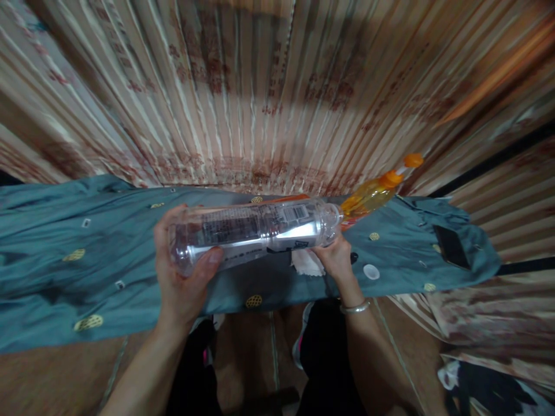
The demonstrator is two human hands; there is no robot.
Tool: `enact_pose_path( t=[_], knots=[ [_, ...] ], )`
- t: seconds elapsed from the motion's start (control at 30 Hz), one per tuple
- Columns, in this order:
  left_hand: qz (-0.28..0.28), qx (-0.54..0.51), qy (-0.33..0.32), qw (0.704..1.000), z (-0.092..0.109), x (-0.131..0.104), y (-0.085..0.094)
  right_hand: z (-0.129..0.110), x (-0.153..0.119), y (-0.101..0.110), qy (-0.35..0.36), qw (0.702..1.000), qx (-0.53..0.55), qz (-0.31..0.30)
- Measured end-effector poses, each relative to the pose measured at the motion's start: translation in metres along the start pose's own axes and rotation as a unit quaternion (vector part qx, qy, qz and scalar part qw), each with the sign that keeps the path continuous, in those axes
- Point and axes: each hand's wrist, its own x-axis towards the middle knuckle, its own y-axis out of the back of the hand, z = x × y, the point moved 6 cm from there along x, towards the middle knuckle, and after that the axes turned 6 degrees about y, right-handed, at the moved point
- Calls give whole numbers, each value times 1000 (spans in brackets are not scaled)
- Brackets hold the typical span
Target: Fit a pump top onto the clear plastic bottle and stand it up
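A clear plastic bottle [260, 228] with a printed label and barcode lies nearly level across the middle of the view, above the cloth. Around its base, at the left end, my left hand [182, 271] is closed with the thumb along the near side. My right hand [336, 251], a bangle at its wrist, grips the bottle's neck end; most of its fingers are hidden behind the bottle. Just beyond that end stands a bottle of yellow-orange liquid [366, 196] with an orange pump-like top, partly covered. A white tissue [307, 263] lies below the clear bottle.
A teal patterned cloth [134, 231] covers the long narrow surface. To the right are a white round cap [372, 271], a small black object [354, 257] and a dark phone [451, 247]. Pleated curtains [243, 115] hang behind. A dark bag-like item [489, 387] lies at lower right.
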Motion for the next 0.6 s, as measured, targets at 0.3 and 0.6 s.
enact_pose_path(
  t=[0.3,0.6],
  knots=[
    [0,-5,4,1000,-1,-1,2,-1,0,-1,3,1000,16,-9],
    [5,-9,12,1000,-2,0,2,2,0,-4,8,1000,-2,-9]
  ],
)
